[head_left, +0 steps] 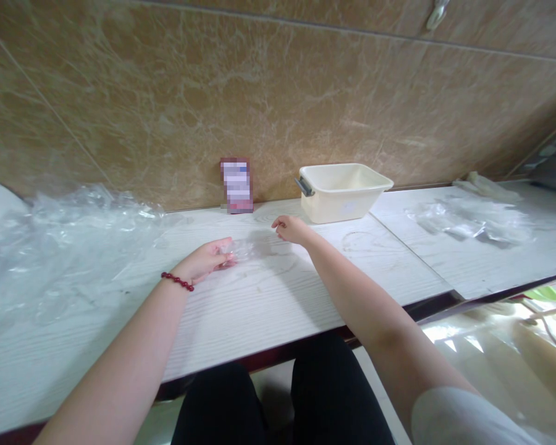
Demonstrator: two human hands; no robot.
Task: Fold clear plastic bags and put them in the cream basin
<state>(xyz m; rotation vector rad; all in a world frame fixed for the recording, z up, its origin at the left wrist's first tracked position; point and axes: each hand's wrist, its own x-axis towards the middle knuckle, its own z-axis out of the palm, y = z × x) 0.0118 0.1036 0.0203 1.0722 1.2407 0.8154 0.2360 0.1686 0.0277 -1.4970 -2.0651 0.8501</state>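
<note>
My left hand (206, 259) rests on the white wood-grain table (259, 309), its fingertips curled over a small clear plastic piece (238, 250). A red beaded bracelet (177, 281) circles that wrist. My right hand (291, 230) lies a little farther forward, fingers loosely curled and holding nothing. The nearest thing to it is a cream plastic tub (340, 207) with a grey handle, just to its right.
A heap of clear plastic film (69, 253) lies to the left, and a flatter sheet (467, 222) lies on the right-hand table section. A blurred upright card (236, 185) stands against the brown marble-look wall (213, 105). My black-clad knees (282, 395) sit below the table's dark front edge.
</note>
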